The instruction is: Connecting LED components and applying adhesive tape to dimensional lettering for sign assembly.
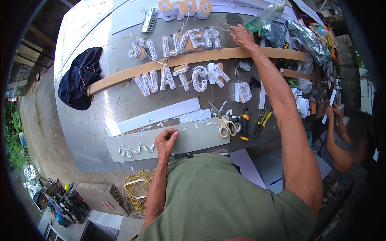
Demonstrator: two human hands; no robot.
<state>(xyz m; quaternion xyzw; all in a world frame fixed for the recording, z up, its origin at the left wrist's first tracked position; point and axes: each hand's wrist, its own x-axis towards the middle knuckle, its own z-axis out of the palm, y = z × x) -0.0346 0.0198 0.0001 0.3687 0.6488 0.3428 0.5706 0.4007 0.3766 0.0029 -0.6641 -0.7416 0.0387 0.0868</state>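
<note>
My left hand (165, 141) is closed in a pinch above a grey flat strip (193, 138) at the table's near side; whatever is between its fingertips is too small to name. Several short white LED pieces (136, 149) on thin wire lie beside it. Stretched far forward, my right hand (243, 37) is closed, fingertips bent down next to a dark round disc (234, 19) and a thin white wire. What it grips is hidden. Rows of letter-shaped pieces with LED modules (196, 39) stand to its left, and a clear bottle with green liquid (263, 19) lies tilted to its right.
A long brown strip (193, 60) crosses the metal table. Scissors (227, 126), a yellow-black cutter (245, 125) and pliers (263, 120) lie near me. A dark cap (80, 78) rests at left; foil-wrapped bundles (307, 38) crowd the right. Another person's hands (333, 110) hold a white strip.
</note>
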